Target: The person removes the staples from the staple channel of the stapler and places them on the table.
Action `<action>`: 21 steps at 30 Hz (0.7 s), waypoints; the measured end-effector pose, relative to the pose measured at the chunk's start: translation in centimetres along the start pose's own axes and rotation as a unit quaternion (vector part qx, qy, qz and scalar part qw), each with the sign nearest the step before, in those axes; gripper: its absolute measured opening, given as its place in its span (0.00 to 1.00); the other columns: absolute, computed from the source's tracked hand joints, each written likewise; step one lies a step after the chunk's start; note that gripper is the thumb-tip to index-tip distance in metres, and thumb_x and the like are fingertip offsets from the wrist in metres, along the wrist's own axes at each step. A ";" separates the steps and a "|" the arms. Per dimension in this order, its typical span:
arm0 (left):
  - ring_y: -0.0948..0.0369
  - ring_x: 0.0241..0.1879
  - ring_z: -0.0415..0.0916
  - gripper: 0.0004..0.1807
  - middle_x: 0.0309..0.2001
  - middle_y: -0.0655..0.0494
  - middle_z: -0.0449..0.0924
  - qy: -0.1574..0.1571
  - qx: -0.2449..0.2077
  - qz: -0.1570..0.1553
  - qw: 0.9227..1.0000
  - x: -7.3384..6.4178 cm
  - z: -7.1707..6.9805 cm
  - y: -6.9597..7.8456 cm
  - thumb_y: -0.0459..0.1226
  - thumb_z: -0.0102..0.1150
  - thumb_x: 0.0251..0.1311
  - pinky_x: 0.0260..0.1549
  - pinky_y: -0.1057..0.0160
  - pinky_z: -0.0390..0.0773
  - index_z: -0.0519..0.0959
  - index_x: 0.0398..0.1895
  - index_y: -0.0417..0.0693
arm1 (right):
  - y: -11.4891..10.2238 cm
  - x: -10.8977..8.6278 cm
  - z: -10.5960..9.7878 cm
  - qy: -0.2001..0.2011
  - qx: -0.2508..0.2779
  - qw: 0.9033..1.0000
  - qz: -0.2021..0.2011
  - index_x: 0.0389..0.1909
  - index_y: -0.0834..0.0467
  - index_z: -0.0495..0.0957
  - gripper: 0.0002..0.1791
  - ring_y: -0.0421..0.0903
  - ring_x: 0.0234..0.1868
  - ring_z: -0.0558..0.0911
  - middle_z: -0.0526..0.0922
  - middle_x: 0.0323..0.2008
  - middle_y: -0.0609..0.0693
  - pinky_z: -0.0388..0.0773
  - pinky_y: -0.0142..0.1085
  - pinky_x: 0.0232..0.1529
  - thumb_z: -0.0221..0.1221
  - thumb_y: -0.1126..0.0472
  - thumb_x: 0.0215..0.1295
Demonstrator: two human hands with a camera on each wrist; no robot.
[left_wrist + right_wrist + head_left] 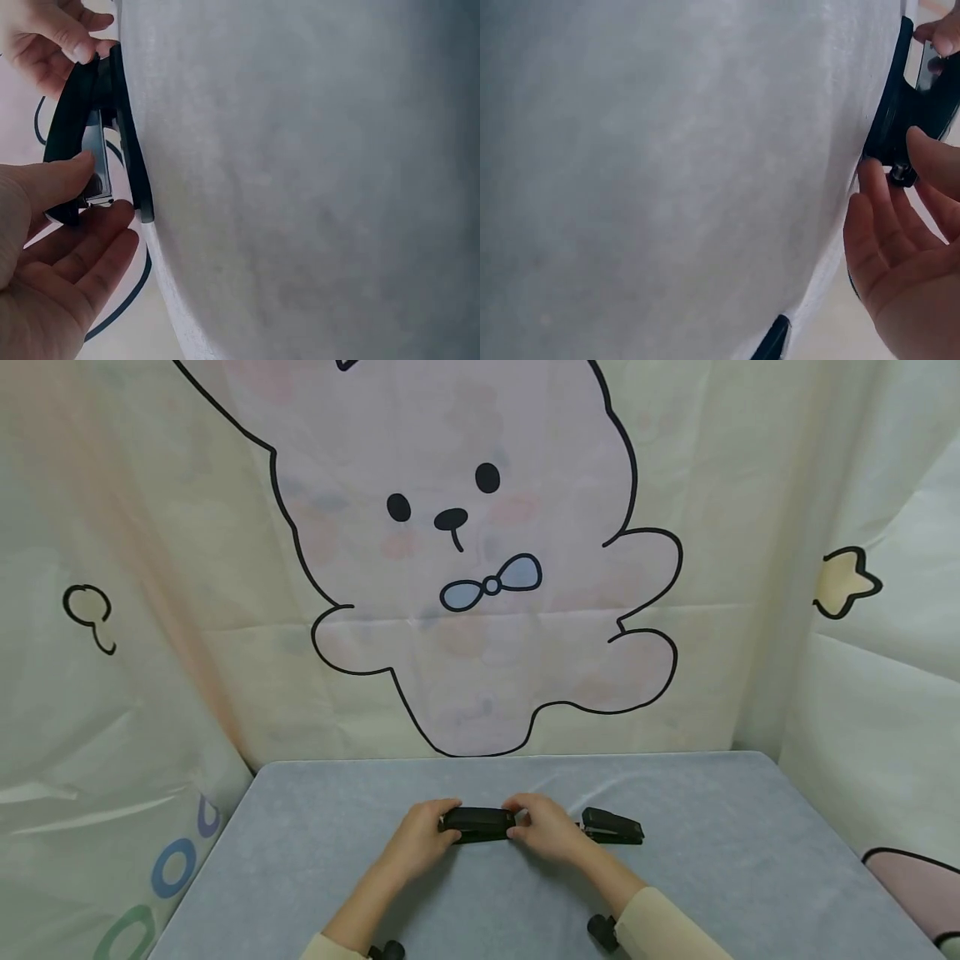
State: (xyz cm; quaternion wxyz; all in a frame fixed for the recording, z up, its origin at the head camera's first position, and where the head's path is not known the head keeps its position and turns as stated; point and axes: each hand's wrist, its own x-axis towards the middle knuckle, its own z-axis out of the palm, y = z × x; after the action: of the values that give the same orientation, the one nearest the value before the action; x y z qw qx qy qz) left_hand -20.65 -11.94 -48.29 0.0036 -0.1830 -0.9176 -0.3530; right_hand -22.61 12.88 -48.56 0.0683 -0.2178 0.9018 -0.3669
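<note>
A black stapler (478, 820) is held by both hands at the middle of the table, its long side facing me. At its front end my left hand (422, 842) pinches the upper arm, thumb on one side and fingers on the other. In the left wrist view, a gap separates that arm from the base (129, 142), and the metal magazine (95, 154) shows between. My right hand (549, 831) grips the hinge end with thumb and fingers. A second black stapler (613, 827) lies to the right, just beyond the right hand, partly hidden by it.
A grey-blue cloth (315, 810) covers the table, which ends at a printed curtain (487, 652) behind. More curtain hangs at the left and right sides. Dark wrist cameras (602, 932) sit by the sleeves.
</note>
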 end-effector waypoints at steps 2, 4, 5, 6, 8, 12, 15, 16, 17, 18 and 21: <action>0.56 0.45 0.82 0.22 0.53 0.43 0.86 -0.001 -0.020 0.006 1.000 0.0 -0.1 -0.1 0.26 0.72 0.59 0.39 0.57 0.82 0.83 0.58 0.35 | 0.2 0.1 0.0 -0.007 0.026 1.000 0.006 0.53 0.61 0.83 0.16 0.45 0.41 0.82 0.85 0.50 0.53 0.80 0.40 0.40 0.70 0.69 0.65; 0.57 0.43 0.82 0.20 0.51 0.44 0.86 -0.006 -0.042 0.004 0.999 0.0 -0.1 -0.2 0.25 0.72 0.59 0.38 0.59 0.82 0.84 0.55 0.36 | 0.3 0.1 -0.1 -0.012 0.048 0.999 0.013 0.53 0.60 0.83 0.16 0.44 0.40 0.82 0.85 0.50 0.52 0.79 0.38 0.39 0.70 0.69 0.65; 0.58 0.42 0.82 0.19 0.50 0.45 0.87 -0.008 -0.053 0.001 0.999 0.0 -0.2 -0.2 0.25 0.72 0.59 0.37 0.60 0.81 0.85 0.54 0.37 | 0.4 0.0 -0.1 -0.015 0.055 0.998 0.017 0.53 0.60 0.83 0.16 0.44 0.41 0.82 0.84 0.51 0.52 0.79 0.38 0.39 0.70 0.68 0.65; 0.59 0.41 0.82 0.19 0.49 0.45 0.87 -0.010 -0.067 0.000 0.998 0.0 -0.3 -0.2 0.25 0.72 0.58 0.35 0.61 0.81 0.85 0.54 0.37 | 0.4 0.0 -0.2 -0.016 0.062 0.998 0.021 0.53 0.59 0.83 0.16 0.43 0.41 0.82 0.84 0.51 0.52 0.79 0.38 0.39 0.70 0.68 0.65; 0.60 0.37 0.81 0.19 0.48 0.44 0.87 -0.014 -0.092 -0.008 0.996 -0.2 -0.4 -0.2 0.24 0.72 0.58 0.31 0.62 0.81 0.85 0.54 0.37 | 0.4 -0.2 -0.3 -0.019 0.071 0.997 0.023 0.53 0.59 0.83 0.17 0.43 0.41 0.82 0.84 0.51 0.52 0.79 0.38 0.38 0.70 0.67 0.65; 0.61 0.32 0.80 0.21 0.48 0.43 0.86 -0.018 -0.127 -0.026 0.991 -0.5 -1.0 0.2 0.25 0.73 0.57 0.28 0.63 0.80 0.84 0.55 0.36 | -0.1 -0.7 -0.9 -0.024 0.090 0.996 0.016 0.54 0.59 0.83 0.17 0.45 0.41 0.83 0.84 0.52 0.54 0.79 0.38 0.36 0.70 0.66 0.66; 0.61 0.32 0.81 0.22 0.47 0.44 0.87 -0.019 -0.142 -0.040 0.989 -0.8 -1.6 0.7 0.26 0.75 0.55 0.29 0.62 0.81 0.85 0.56 0.37 | -0.6 -1.2 -1.6 -0.027 0.100 0.994 0.016 0.55 0.58 0.83 0.17 0.45 0.42 0.83 0.84 0.53 0.54 0.79 0.39 0.34 0.70 0.65 0.66; 0.60 0.33 0.82 0.22 0.47 0.45 0.87 -0.020 -0.145 -0.043 0.988 -0.9 -1.8 0.9 0.27 0.76 0.55 0.29 0.61 0.81 0.85 0.55 0.37 | -0.7 -1.4 -1.8 -0.029 0.101 0.994 0.016 0.55 0.58 0.83 0.17 0.46 0.43 0.83 0.84 0.53 0.53 0.79 0.39 0.34 0.70 0.65 0.66; 0.60 0.33 0.82 0.23 0.47 0.46 0.87 -0.021 -0.146 -0.046 0.988 -1.0 -1.9 1.1 0.27 0.76 0.55 0.29 0.61 0.81 0.85 0.55 0.38 | -0.8 -1.5 -2.0 -0.031 0.103 0.994 0.015 0.56 0.58 0.83 0.18 0.45 0.43 0.82 0.83 0.54 0.53 0.80 0.39 0.34 0.71 0.64 0.66; 0.60 0.33 0.82 0.23 0.47 0.46 0.87 -0.023 -0.150 -0.048 0.987 -1.1 -2.1 1.4 0.28 0.77 0.54 0.29 0.61 0.81 0.85 0.56 0.38 | -0.8 -1.7 -2.2 -0.033 0.105 0.994 0.014 0.56 0.58 0.83 0.18 0.45 0.43 0.82 0.83 0.54 0.53 0.80 0.38 0.35 0.71 0.64 0.66; 0.61 0.32 0.82 0.23 0.46 0.48 0.87 -0.030 -0.159 -0.049 0.986 -1.5 -2.4 2.2 0.29 0.78 0.54 0.29 0.61 0.81 0.86 0.55 0.39 | -0.9 -2.4 -2.9 -0.043 0.109 0.993 0.005 0.55 0.58 0.83 0.17 0.45 0.43 0.83 0.83 0.54 0.53 0.80 0.38 0.36 0.71 0.64 0.66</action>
State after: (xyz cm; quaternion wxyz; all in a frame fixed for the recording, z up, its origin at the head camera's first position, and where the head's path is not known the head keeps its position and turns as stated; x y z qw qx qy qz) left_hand -18.77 -12.49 -45.26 -0.0703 -0.1463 -0.8575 -0.4882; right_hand -20.97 15.16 -45.94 0.1321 -0.2202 0.8537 -0.4531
